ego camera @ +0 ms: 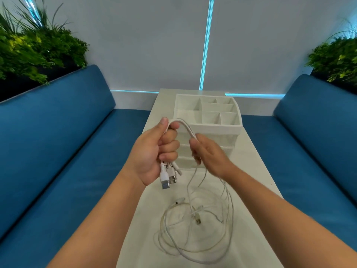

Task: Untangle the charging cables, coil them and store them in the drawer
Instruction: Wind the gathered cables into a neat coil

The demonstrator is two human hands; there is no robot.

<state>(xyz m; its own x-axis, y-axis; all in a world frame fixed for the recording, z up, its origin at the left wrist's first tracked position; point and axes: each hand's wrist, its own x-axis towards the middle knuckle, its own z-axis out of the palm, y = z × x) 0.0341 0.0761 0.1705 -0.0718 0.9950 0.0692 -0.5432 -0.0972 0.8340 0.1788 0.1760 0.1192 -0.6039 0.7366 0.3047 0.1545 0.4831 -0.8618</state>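
Note:
Several white charging cables [195, 231] lie in a loose tangle on the narrow white table [251, 171]. My left hand [156, 151] grips a bundle of them above the table, with the USB plugs [168, 177] hanging below my fist. The bundle arches over to my right hand [206, 151], whose fingers curl round the strands, and from there the cables drop to the tangle. Behind my hands stands a white drawer organiser [212, 128] with open compartments on top; its drawers look closed.
Blue cushioned benches [63, 151] run along both sides of the table. Planters with green foliage [38, 49] sit behind each bench back. A pale wall with a lit blue strip [206, 45] closes the far end.

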